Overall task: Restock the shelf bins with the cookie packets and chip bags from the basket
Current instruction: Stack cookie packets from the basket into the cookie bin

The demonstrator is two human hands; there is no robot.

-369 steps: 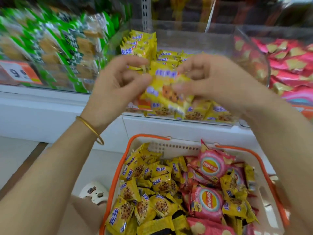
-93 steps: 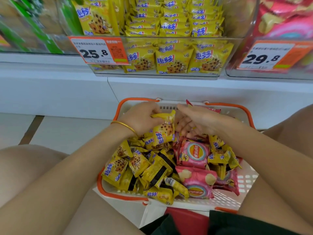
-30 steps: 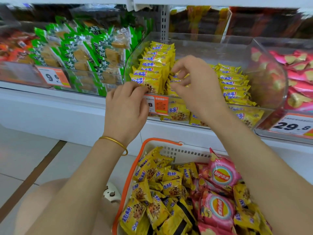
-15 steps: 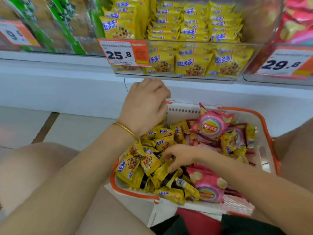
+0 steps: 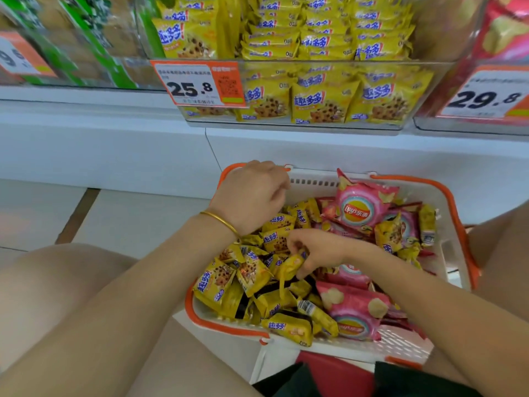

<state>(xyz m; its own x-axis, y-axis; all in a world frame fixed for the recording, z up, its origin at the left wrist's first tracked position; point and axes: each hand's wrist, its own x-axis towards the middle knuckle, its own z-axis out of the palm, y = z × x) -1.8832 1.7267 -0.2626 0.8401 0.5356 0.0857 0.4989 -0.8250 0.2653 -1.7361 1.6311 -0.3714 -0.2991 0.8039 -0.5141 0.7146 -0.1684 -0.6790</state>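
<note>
Reaches into white, orange-rimmed basket (image 5: 315, 182) set on floor just below shelf front, both hands inside. Pinches one yellow cookie packet (image 5: 289, 265) with right hand (image 5: 322, 250) near basket centre, fingers (image 5: 297, 244) curled round packet's right end, packet tilted and touching the heap beneath. Holds left hand (image 5: 253, 196) over basket's far-left corner, back of hand up, fingers tucked under and hidden; cannot tell whether grasping anything. Wears gold bangle (image 5: 220, 222) on left wrist. Carries loose cookie packets (image 5: 217, 282) heaped in basket's left half and pink chip bags (image 5: 359, 209) in right half, with a few yellow packets mixed in along right edge and near edge. Faces clear cookie bin (image 5: 300, 126) on shelf directly above basket, packed with rows of the same yellow packets, front row upright against front wall. Shows orange price tag 25.8 (image 5: 197, 84) at that bin's front-left corner. Shows chip bin (image 5: 463, 130) just beside it on the right, pink bags inside, price tag 29.8 (image 5: 483, 96) on its front. Shows blurred bin of green-wrapped snacks (image 5: 86, 44) toward shelf's left end.
</note>
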